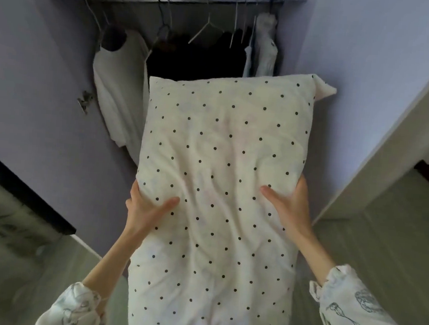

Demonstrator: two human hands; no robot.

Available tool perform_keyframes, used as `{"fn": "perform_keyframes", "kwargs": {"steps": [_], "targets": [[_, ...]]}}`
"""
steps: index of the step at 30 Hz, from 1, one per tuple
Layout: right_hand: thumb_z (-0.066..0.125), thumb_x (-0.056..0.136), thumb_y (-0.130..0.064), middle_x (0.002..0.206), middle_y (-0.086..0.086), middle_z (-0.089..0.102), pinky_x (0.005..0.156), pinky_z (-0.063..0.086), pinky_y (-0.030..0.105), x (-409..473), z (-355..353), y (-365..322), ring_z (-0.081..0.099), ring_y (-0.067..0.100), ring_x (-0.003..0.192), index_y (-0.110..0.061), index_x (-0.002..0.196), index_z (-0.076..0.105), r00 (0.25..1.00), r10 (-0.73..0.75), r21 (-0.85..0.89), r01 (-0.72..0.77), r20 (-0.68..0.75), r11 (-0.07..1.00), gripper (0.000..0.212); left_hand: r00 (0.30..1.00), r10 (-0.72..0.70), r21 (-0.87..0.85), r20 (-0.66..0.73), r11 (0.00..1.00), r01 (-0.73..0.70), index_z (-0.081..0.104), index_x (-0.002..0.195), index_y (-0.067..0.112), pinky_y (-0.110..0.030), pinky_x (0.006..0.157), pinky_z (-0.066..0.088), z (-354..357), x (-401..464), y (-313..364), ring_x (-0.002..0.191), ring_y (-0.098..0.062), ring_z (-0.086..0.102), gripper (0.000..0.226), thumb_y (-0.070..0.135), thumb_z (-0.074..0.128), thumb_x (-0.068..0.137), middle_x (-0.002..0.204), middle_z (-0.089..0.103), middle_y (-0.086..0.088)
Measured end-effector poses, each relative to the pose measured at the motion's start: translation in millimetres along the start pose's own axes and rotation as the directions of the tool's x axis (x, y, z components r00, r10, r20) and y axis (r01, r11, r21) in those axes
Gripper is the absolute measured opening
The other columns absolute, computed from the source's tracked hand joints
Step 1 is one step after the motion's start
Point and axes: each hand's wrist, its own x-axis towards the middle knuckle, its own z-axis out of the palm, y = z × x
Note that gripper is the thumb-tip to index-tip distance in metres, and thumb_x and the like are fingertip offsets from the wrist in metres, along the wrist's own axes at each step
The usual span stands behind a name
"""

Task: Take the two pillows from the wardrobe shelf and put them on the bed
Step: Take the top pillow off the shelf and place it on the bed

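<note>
A cream pillow with small black dots (220,168) fills the middle of the view, held lengthwise in front of me. My left hand (145,209) grips its left edge, thumb on top. On the right edge, my right hand (290,206) holds it the same way. Behind the pillow stands the open wardrobe (183,37) with clothes on a rail. No shelf, second pillow or bed shows in this frame.
White garments (119,86) and dark clothes (191,59) hang from the rail, with bare hangers between them. Pale lilac wardrobe doors (33,81) stand open on both sides. A grey wood-look floor (383,242) lies below, a dark-edged piece of furniture (23,197) at left.
</note>
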Motion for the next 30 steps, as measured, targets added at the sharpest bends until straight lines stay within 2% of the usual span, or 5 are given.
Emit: {"fn": "perform_keyframes", "kwargs": {"steps": [7,12,22,25,30], "targets": [[0.078,0.063,-0.034,0.120,-0.006,0.055,0.096,0.046,0.043,-119.3,-65.4,46.4,0.054,0.013,0.113,-0.032,0.120,0.046,0.968,0.176,-0.033,-0.184,-0.177,0.982,0.064,0.966,0.027,0.052,0.258,0.998,-0.042,0.044,0.126,0.034,-0.049,0.092,0.051,26.8,-79.3,-51.0,0.114,-0.020,0.057,0.087,0.047,0.084,0.051,0.121,0.060,0.006],[0.078,0.067,-0.029,0.109,-0.019,0.055,0.072,0.040,0.011,-176.4,-137.5,80.3,0.055,0.000,0.103,-0.041,0.103,0.046,0.902,0.261,-0.034,-0.289,-0.344,0.957,0.050,0.903,-0.016,0.126,0.429,0.991,-0.042,0.043,0.119,0.030,-0.041,0.085,0.055,83.0,-132.7,-73.6,0.104,-0.013,0.062,0.082,0.047,0.084,0.050,0.115,0.061,0.008],[0.078,0.070,-0.018,0.112,0.005,0.063,0.092,0.049,0.047,-241.7,-278.7,113.7,0.061,0.021,0.102,-0.019,0.115,0.052,0.733,0.408,0.071,-0.444,-0.545,0.893,0.052,0.823,-0.079,0.319,0.562,0.939,-0.128,0.027,0.140,0.019,-0.052,0.102,0.041,219.6,-211.7,-71.0,0.128,-0.025,0.040,0.112,0.047,0.085,0.048,0.136,0.042,-0.005],[0.077,0.072,-0.013,0.119,0.007,0.058,0.090,0.049,0.040,-250.0,-308.8,110.8,0.058,0.021,0.108,-0.015,0.123,0.047,0.710,0.383,0.083,-0.419,-0.591,0.904,0.058,0.825,-0.066,0.360,0.561,0.917,-0.172,0.024,0.140,0.018,-0.044,0.101,0.038,253.1,-229.7,-64.8,0.129,-0.025,0.034,0.107,0.039,0.086,0.056,0.137,0.037,-0.007],[0.077,0.072,-0.018,0.102,-0.017,0.056,0.075,0.045,0.023,-257.6,-360.3,100.4,0.057,-0.006,0.090,-0.044,0.096,0.047,0.631,0.295,0.034,-0.391,-0.717,0.920,0.046,0.726,0.060,0.316,0.685,0.873,-0.371,0.020,0.143,0.023,-0.048,0.103,0.034,323.1,-245.0,-34.2,0.132,-0.029,0.034,0.111,0.046,0.085,0.056,0.142,0.037,-0.006]]}}
